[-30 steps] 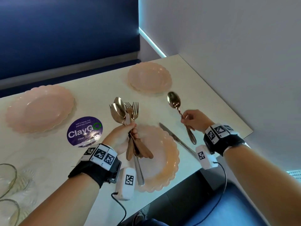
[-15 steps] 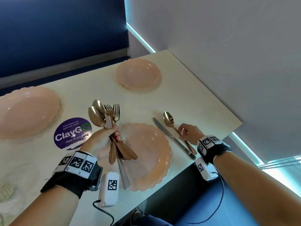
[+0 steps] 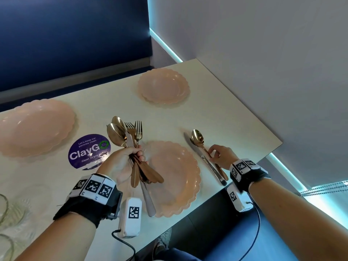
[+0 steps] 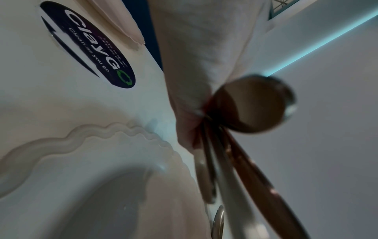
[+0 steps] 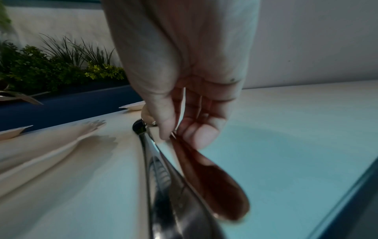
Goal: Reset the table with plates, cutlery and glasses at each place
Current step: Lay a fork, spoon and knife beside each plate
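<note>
My left hand (image 3: 131, 157) grips a bundle of cutlery (image 3: 130, 136), spoons, forks and a knife, above the left rim of the near pink plate (image 3: 180, 185). In the left wrist view the bundle (image 4: 251, 103) fans out from my palm. To the right of that plate a silver knife (image 3: 203, 159) lies on the table. Beside it lies a gold spoon (image 3: 197, 137), and my right hand (image 3: 216, 155) pinches its handle (image 5: 206, 174) low at the table surface.
Two more pink plates stand at the far left (image 3: 35, 127) and far middle (image 3: 163, 87). A purple ClayGo sticker (image 3: 88, 151) marks the table. Clear glasses (image 3: 7, 210) sit at the near left. The table edge (image 3: 244, 174) and a wall lie right of my right hand.
My right hand has brought the gold spoon down from the air onto the table beside the knife. The left hand has kept its hold on the bundle.
</note>
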{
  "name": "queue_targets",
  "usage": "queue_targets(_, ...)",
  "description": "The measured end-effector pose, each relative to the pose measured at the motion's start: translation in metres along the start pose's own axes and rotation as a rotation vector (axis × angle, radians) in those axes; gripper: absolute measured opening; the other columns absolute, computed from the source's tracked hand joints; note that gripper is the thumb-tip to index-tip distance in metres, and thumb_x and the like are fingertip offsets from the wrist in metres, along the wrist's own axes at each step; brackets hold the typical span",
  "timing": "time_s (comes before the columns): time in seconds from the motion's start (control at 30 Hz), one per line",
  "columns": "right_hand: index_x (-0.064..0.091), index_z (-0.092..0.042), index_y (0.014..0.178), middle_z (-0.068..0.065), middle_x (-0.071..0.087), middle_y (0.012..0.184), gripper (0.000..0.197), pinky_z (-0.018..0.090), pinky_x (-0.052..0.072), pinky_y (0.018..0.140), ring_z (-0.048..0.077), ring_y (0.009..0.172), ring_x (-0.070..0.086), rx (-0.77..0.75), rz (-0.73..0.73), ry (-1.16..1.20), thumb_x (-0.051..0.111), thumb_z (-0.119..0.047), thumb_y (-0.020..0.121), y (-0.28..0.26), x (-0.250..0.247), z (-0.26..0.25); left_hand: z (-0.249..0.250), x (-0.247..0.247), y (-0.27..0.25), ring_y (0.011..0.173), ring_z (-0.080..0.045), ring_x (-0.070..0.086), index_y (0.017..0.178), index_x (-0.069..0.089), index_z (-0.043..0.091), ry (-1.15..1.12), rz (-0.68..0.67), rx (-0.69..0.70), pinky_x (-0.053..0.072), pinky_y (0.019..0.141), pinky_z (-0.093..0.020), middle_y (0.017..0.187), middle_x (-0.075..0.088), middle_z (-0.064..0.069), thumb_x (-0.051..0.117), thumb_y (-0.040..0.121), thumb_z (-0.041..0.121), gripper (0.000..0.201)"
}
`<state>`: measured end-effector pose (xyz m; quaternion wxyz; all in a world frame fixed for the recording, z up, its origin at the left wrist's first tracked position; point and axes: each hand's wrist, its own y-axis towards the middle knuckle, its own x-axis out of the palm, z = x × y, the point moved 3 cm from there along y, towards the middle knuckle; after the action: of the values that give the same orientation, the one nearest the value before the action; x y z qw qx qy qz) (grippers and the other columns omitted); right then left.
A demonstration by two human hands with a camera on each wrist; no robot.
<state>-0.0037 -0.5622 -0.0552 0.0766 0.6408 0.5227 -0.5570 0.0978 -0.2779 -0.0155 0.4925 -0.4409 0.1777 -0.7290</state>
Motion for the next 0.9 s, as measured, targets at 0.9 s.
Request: queue_targets(0.9,0.061,-0.007,0.07,0.004,0.048,0.061,0.02,0.022,0.037,0.049,0.012,0.054,0.043,-0.232,-0.211,0.719,0.059,-0.009,0.089,-0.113,0.07,-0.263,0.009,-0.068,-0.096,0.05,-0.016,0.058,0.093,0.054,0.007,0.148,-0.117,0.148,0.048,0.062,-0.03,0.074,0.068,-0.013,0.038,0.099,0.013,0.018)
